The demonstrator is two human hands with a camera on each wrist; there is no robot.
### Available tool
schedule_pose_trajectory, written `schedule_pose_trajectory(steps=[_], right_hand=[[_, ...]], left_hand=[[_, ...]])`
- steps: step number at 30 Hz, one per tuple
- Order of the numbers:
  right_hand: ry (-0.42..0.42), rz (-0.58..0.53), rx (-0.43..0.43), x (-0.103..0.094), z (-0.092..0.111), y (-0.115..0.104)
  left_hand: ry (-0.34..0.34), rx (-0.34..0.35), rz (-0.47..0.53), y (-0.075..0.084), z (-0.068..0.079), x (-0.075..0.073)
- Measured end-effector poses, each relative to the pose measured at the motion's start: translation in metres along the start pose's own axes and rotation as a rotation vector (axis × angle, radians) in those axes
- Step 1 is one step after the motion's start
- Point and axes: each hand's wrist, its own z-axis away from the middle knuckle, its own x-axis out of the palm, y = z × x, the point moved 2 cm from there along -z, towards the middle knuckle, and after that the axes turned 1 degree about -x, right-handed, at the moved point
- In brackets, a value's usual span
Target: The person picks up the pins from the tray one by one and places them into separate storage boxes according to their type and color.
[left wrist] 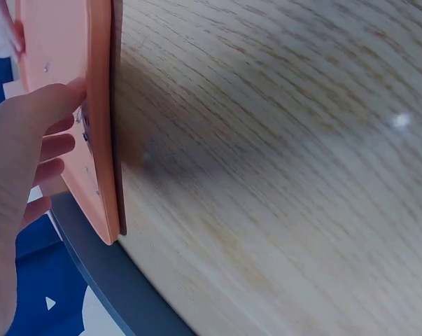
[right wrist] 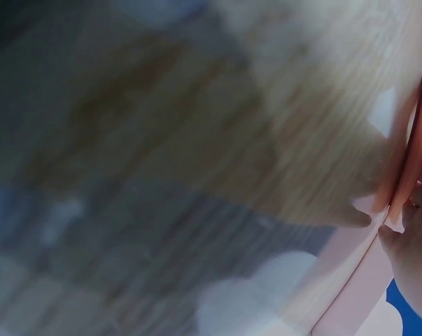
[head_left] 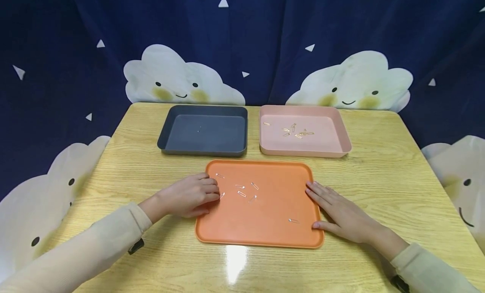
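Note:
Several silver safety pins [head_left: 241,193] lie scattered on an orange tray [head_left: 261,230]. My left hand [head_left: 193,196] is over the tray's left edge, fingers loosely bent, with a silver safety pin [head_left: 222,195] by the fingertips. In the left wrist view, the left thumb [left wrist: 57,101] touches the tray's edge area, apart from the other fingers; no pin shows clearly in its grasp. Spread along the right rim, my right hand [head_left: 341,213] rests with nearly straight fingers, its thumb touching the rim. Another silver safety pin [head_left: 293,220] lies near that thumb.
Behind the orange tray stand a dark grey tray [head_left: 202,153] with a tiny silver item in it, and a pink tray [head_left: 307,153] holding several gold safety pins [head_left: 298,136]. All sit on a wooden table [head_left: 386,166] before a dark blue cloud-print curtain [head_left: 265,40].

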Motion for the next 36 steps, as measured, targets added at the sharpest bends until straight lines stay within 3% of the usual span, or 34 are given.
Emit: schedule_pose_trajectory(steps=[7,15,28,36], right_hand=[[0.0,0.007,-0.003,-0.0003,-0.0016,-0.0001],[-0.005,0.009,-0.003,-0.0023,-0.0038,-0.0011],[0.0,0.01,-0.008,-0.0015,-0.0035,-0.0014],[0.0,0.009,-0.014,-0.0002,-0.0006,-0.0003]], left_hand=[[0.02,0.033,0.016,0.0008,-0.0016,0.0018],[0.055,0.098,-0.129,0.0022,-0.0075,0.0004],[0.036,0.038,-0.148,0.0053,-0.0083,0.0102],[0.076,-0.015,-0.142,-0.0006,-0.0057,0.001]])
